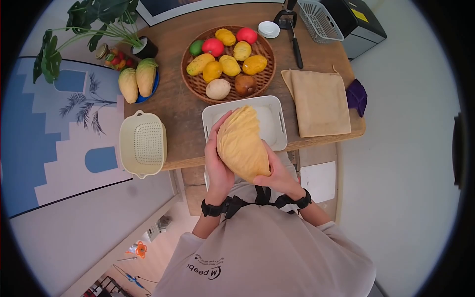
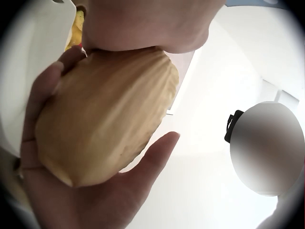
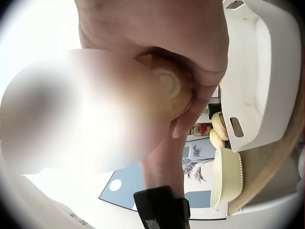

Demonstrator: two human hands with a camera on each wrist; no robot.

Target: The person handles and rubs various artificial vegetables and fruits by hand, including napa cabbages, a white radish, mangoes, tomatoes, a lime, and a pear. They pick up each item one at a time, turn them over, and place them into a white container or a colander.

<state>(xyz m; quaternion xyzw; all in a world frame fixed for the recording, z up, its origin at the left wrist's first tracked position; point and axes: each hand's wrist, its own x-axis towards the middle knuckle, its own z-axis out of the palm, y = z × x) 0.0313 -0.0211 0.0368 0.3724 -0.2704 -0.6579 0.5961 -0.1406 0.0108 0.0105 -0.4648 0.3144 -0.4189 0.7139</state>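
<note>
A yellow napa cabbage (image 1: 242,143) with wrinkled, ribbed leaves is held up in front of the body, overlapping the white tray (image 1: 273,116) in the head view. My left hand (image 1: 217,166) cups its left side. In the left wrist view, the fingers wrap round the cabbage (image 2: 102,119) while the thumb stands off it. The lower right end is gripped by my right hand (image 1: 279,173), its thumb lying on top. In the right wrist view the cabbage's round base (image 3: 169,83) shows beneath that hand, and much of that view is blurred out.
A wicker basket (image 1: 185,81) of mixed fruit stands behind the tray. To the left are a cream colander (image 1: 143,141) and two more cabbages (image 1: 138,81) on a blue plate. A folded tan cloth (image 1: 319,104), purple cloth (image 1: 356,96) and black-handled knife (image 1: 297,52) lie right.
</note>
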